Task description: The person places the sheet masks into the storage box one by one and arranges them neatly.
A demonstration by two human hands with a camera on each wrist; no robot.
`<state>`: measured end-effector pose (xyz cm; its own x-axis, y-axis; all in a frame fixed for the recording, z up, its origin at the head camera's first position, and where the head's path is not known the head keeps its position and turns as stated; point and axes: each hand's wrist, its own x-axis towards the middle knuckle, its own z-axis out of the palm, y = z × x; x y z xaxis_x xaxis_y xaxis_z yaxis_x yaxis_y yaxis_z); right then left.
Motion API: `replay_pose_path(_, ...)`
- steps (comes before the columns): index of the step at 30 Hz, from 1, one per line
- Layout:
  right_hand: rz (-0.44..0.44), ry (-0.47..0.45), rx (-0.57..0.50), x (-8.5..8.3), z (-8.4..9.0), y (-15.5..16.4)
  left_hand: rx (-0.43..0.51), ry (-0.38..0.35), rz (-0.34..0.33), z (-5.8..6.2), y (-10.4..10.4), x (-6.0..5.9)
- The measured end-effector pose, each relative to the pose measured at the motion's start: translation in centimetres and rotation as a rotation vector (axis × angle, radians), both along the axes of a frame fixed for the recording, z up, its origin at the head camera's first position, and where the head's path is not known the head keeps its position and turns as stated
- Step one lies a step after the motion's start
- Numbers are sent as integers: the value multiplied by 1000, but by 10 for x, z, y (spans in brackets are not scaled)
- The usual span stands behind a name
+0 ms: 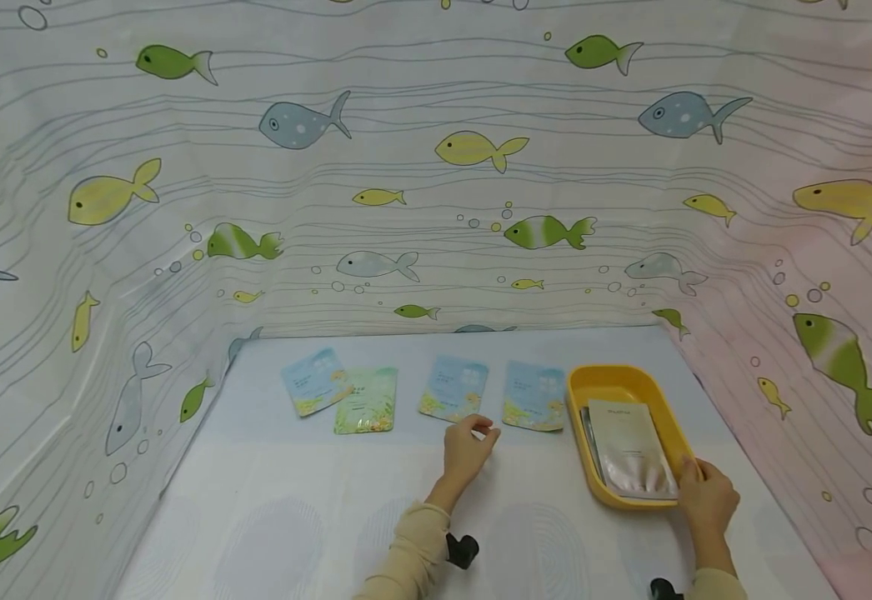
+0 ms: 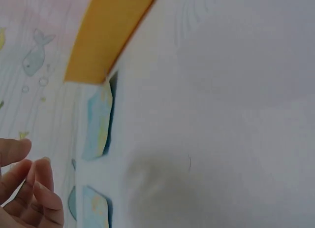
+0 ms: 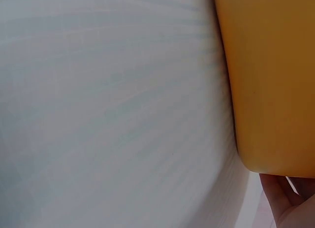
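Note:
My left hand (image 1: 481, 433) hovers low over the table with its fingers loosely curled and holds nothing. Its fingertips (image 2: 34, 181) are just in front of two blue sachets (image 1: 454, 388) (image 1: 534, 395). The nearer blue sachet (image 2: 98, 122) shows edge-on in the left wrist view. My right hand (image 1: 694, 477) grips the near right corner of a yellow tray (image 1: 616, 375), thumb over the rim, fingers (image 3: 285, 203) under the tray's wall (image 3: 270, 80). A pale beige sachet (image 1: 631, 446) lies in the tray on top of others.
Another blue sachet (image 1: 316, 381) and a green one (image 1: 366, 400) lie further left, overlapping slightly. A fish-print curtain (image 1: 436, 167) closes the table (image 1: 293, 500) in at the back and both sides.

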<state>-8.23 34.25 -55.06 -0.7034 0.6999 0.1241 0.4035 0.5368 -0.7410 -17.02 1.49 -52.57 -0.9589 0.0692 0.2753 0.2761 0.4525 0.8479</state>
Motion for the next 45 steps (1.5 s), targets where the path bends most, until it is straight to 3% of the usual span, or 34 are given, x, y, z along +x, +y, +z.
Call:
replay_pose_path(8, 1, 16, 25, 1, 0, 2, 9, 26, 137, -8, -50, -16)
replay_pose_path(25, 5, -3, 21, 3, 0, 2, -44, -38, 439, -19, -154, -30)
replay_pose_path(34, 6, 7, 23, 2, 2, 0, -65, -107, 684, -23, -198, -45)
replay_pose_path(39, 2, -12, 0, 2, 4, -2, -71, -198, 725, -23, -212, -53)
replay_pose_path(45, -1, -20, -18, 0, 2, -3, -100, -317, 716, -32, -222, -58)
